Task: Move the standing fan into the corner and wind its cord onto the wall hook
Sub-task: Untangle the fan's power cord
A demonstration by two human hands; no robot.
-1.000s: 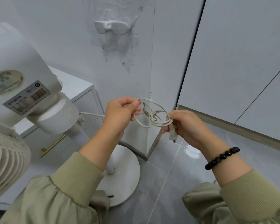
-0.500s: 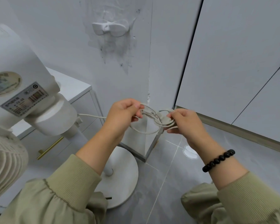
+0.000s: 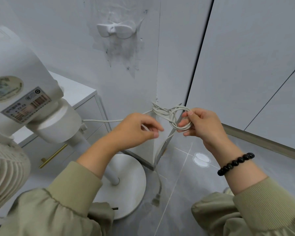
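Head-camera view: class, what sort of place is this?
Probably a room in a home: glossy tiled floor, white drawer cabinet with a brass handle, tall white cupboard doors, and a standing fan.

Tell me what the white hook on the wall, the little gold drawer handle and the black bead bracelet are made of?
The white bow-shaped wall hook looks like matte moulded plastic: smooth, rounded, one piece. The thin gold bar handle on the drawer looks like brushed brass-coloured metal. The black round-bead bracelet is glossy, with bright glints on the beads: perhaps polished stone, glass or plastic; I cannot tell which.
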